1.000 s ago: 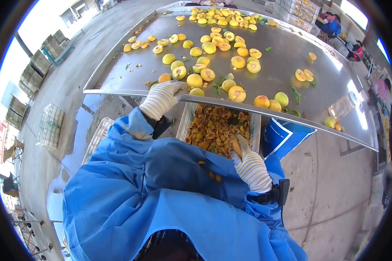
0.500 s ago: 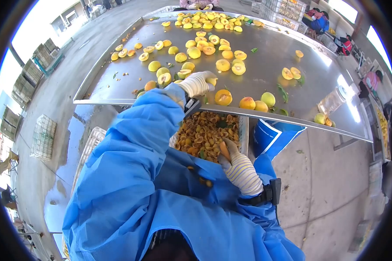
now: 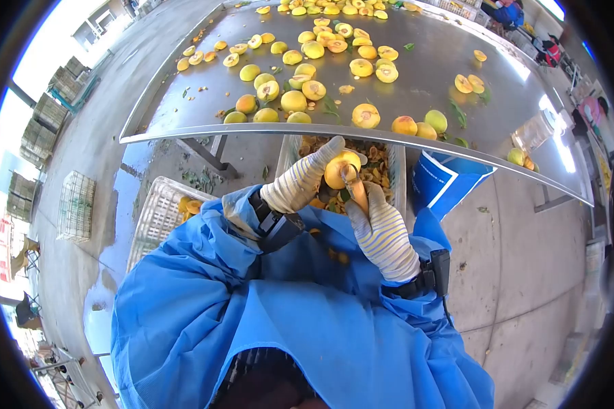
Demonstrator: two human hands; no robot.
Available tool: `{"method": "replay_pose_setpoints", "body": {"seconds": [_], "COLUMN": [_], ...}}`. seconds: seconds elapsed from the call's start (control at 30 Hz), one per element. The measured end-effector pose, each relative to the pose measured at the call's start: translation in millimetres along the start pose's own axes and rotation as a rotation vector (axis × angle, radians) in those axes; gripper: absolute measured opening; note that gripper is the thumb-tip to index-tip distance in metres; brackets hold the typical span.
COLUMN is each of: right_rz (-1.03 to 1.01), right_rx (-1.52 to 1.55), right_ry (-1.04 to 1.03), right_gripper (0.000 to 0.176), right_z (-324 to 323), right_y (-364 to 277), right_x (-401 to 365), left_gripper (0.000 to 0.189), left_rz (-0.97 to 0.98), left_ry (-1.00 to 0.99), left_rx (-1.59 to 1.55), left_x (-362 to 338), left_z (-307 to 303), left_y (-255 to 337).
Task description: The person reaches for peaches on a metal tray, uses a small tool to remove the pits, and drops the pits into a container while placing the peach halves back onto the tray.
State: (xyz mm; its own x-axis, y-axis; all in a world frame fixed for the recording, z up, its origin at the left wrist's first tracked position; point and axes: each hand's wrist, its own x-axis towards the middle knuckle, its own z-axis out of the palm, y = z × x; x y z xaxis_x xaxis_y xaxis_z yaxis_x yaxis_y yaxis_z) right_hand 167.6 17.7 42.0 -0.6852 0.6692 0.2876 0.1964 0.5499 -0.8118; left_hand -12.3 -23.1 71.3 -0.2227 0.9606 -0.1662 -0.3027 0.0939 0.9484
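Observation:
Striped gloves cover both hands. My left hand (image 3: 299,183) is closed around a yellow peach half (image 3: 335,174), its thumb pointing up beside the fruit. In my right hand (image 3: 383,235) is a pitting knife (image 3: 359,193) with a light wooden handle. The knife's curved metal tip touches the face of the peach half. Below the hands, a crate (image 3: 398,178) holds pits and fruit scraps, partly hidden by the hands. Several peach halves (image 3: 293,101) lie along the near edge of the metal table (image 3: 218,102).
A second white crate (image 3: 153,218), with peach halves inside, stands at my left. A blue bag (image 3: 443,183) hangs under the table edge. On the table's right lies a clear jar (image 3: 531,133). People (image 3: 549,51) sit at the far right.
My left hand has come back from the table to above the crate with a peach half. My right hand has brought the pitting knife up to it. The view has tilted downward.

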Motion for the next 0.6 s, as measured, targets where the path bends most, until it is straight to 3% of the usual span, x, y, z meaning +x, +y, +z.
{"method": "replay_pose_setpoints", "body": {"seconds": [0.17,0.27,0.47,0.6], "right_rz": [-0.076,-0.009,-0.060,-0.004], "right_rx": [-0.133,-0.181,0.116,-0.082], "right_ry": [0.056,0.007,0.095,0.008], "right_gripper": [0.030,0.029,0.028,0.028], "right_z": [2.7,2.5,-0.6,-5.1], "right_y": [4.6,4.5,7.2,12.1], "right_x": [-4.6,-5.5,-8.4,-8.7], "left_gripper": [0.068,0.067,0.058,0.052], "left_rz": [-0.035,-0.044,-0.021,0.013], "left_ry": [-0.074,-0.056,-0.102,-0.101], "left_rx": [0.007,-0.019,-0.267,-0.372], "left_x": [-7.5,-10.8,-4.5,-6.3], "left_z": [5.8,10.8,3.7,8.9], "left_y": [2.8,0.4,-12.1,-11.4]}}
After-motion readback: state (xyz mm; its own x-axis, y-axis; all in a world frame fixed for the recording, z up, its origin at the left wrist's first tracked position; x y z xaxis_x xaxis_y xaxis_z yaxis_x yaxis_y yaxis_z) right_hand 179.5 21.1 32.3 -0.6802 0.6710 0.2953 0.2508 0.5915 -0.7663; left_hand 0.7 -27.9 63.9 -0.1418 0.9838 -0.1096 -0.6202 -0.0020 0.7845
